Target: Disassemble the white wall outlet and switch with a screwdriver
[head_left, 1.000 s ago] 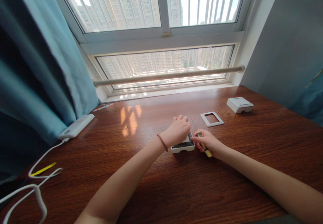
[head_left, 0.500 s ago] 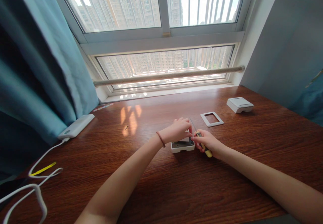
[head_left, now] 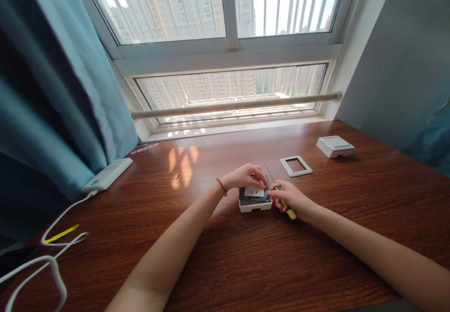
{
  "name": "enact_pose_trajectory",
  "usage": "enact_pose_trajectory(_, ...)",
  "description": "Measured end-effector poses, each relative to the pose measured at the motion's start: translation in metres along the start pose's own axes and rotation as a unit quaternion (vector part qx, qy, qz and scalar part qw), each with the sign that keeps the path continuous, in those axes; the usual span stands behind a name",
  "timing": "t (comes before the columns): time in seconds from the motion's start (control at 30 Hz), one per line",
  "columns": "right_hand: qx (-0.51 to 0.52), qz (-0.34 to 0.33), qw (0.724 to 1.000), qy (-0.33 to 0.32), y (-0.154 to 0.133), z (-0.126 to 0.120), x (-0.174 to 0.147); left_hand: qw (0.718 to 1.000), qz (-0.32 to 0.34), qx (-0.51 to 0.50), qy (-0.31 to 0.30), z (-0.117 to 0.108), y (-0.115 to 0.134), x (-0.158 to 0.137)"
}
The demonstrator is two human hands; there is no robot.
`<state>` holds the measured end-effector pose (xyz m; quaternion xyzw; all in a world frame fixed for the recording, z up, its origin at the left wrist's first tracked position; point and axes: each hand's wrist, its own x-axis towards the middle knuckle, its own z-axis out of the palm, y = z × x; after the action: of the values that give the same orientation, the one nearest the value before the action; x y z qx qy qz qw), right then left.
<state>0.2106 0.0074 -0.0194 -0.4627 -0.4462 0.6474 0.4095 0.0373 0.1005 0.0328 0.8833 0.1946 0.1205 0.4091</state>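
A wall socket [head_left: 255,204] in a white box lies on the desk, its grey inner plate and white slotted face bare of a frame. Over its far right corner my left hand [head_left: 250,176] bends down, thumb and fingers closed together; anything between the fingertips is too small to make out. Closed around the yellow and black handle of a screwdriver [head_left: 285,205] is my right hand [head_left: 290,198], beside the socket's right edge. The screwdriver's thin shaft points up and away, its tip clear of the socket.
Beyond my right hand lies a square white frame [head_left: 308,169]. A second white box [head_left: 335,147] stands farther right. Near the curtain [head_left: 80,82] is a white power bank [head_left: 108,175] with a white cable [head_left: 63,218] and a yellow strip [head_left: 62,233]. A small screw-like piece [head_left: 177,177] lies left.
My left hand has shifted slightly and its fingers have lowered onto the socket's far right corner, uncovering more of the slotted face. The right hand holds the screwdriver almost unchanged.
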Motion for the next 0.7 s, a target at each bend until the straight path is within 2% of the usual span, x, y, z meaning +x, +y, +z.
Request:
enact_pose_trajectory(0.37,0.003,-0.01,1.0,-0.01,0.001,0.0,-0.001,0.999,-0.007,-0.036,0.019,0.005,-0.008,0.001)
enact_pose_trajectory(0.7,-0.037,-0.025,0.999,-0.007,-0.005,0.006,-0.007,1.0,0.002,0.0,0.016,0.005,0.007,0.002)
